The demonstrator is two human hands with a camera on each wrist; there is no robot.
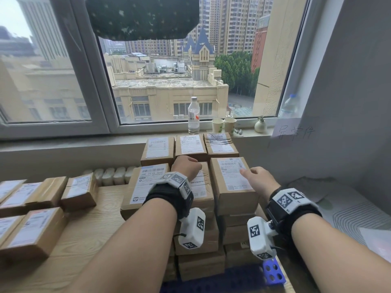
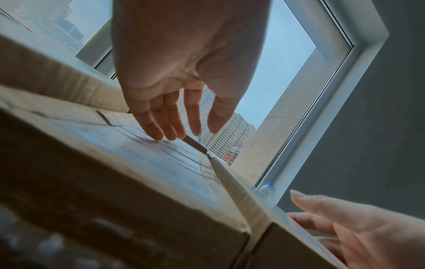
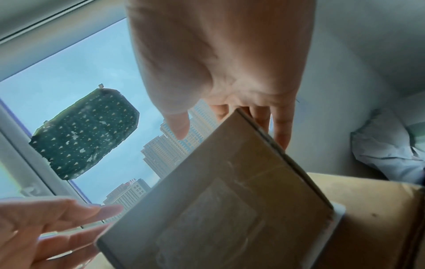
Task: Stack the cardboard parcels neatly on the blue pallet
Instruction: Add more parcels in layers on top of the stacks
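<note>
Now | left hand [image 1: 186, 167] slack, fingertips [image 2: 158, 134] on parcel [image 1: 203, 187] | right hand [image 1: 259, 179] slack

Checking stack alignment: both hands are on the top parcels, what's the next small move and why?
Probably nudge the front-right parcel leftward with the right hand. A dark gap separates it from the middle parcel, where the left hand rests with straight fingers, bracing.

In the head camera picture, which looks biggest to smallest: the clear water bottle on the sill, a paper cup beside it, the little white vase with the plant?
1. Clear plastic water bottle, clearly the tallest.
2. Pale paper cup.
3. Small round white vase.
The cup and vase look nearly alike, so that order is unsure. All three stand on the window sill, about equally far.
</note>
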